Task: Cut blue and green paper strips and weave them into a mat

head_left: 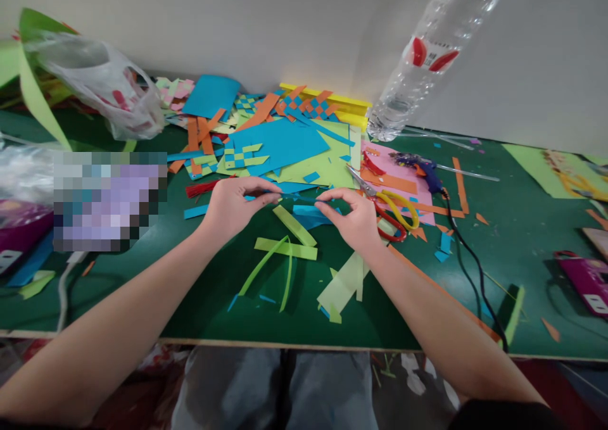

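My left hand (236,206) and my right hand (352,220) hover over the green table (517,240), each pinching one end of a thin blue paper strip (299,197) stretched between them. Under the strip lie more blue pieces (308,216) and light green paper strips (291,237). Yellow and red handled scissors (392,211) rest just right of my right hand. Behind my hands lies a heap of blue, green and orange paper (280,142), some of it woven into checkered mats.
A clear plastic bottle (427,50) leans at the back right. A blue glue gun (425,170) lies on pink paper, its black cable (470,259) running to the front edge. A plastic bag (102,82) sits back left. Purple packets (586,281) lie at the right.
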The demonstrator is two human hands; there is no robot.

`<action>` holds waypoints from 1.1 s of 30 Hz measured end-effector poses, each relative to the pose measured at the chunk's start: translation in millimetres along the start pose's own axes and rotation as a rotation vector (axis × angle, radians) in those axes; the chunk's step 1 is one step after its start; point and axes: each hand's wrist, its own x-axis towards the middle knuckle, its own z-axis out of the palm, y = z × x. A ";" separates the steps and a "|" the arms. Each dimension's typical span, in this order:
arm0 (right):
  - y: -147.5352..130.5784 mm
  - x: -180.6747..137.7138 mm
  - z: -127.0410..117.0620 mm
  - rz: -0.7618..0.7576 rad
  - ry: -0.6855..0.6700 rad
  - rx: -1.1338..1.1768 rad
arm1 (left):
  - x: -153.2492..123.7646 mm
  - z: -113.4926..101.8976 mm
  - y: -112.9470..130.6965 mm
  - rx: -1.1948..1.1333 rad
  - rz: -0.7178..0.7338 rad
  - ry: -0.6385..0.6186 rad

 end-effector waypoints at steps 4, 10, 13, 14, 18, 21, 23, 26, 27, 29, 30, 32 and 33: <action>0.4 2.1 -0.7 0.034 0.054 0.006 | 0.7 -1.0 -0.6 -0.008 -0.007 0.000; -2.1 3.3 -4.1 -0.057 0.150 -0.041 | -0.2 1.2 -4.7 -0.063 -0.021 -0.017; -2.2 2.9 -4.6 -0.054 0.163 -0.050 | -0.2 2.0 -6.7 -0.099 -0.028 -0.019; -1.7 3.0 -4.5 -0.037 0.162 -0.043 | -0.2 2.1 -7.0 -0.102 -0.025 -0.029; 5.0 6.1 -4.2 0.073 0.196 0.051 | 0.3 1.5 -5.3 -0.068 0.019 -0.055; 14.5 10.6 -4.7 0.152 0.270 0.187 | 1.4 1.5 -5.9 0.079 0.099 -0.084; 20.7 13.2 -5.3 0.173 0.309 0.270 | 2.8 1.9 -9.3 0.219 0.188 -0.146; 26.5 15.4 -5.9 0.173 0.325 0.325 | 6.0 1.9 -18.0 0.336 0.362 -0.295; 27.2 15.7 -6.0 0.173 0.324 0.326 | 7.2 1.6 -21.1 0.350 0.403 -0.336; 26.7 15.7 -6.0 0.179 0.320 0.321 | 9.9 0.4 -26.5 0.374 0.436 -0.393; 25.7 15.7 -5.8 0.185 0.323 0.324 | 11.1 -0.3 -28.6 0.385 0.437 -0.408; 22.8 15.6 -5.3 0.202 0.337 0.356 | 13.3 -1.5 -31.3 0.407 0.434 -0.425; 21.2 15.6 -4.9 0.211 0.342 0.384 | 14.1 -1.9 -31.8 0.417 0.434 -0.432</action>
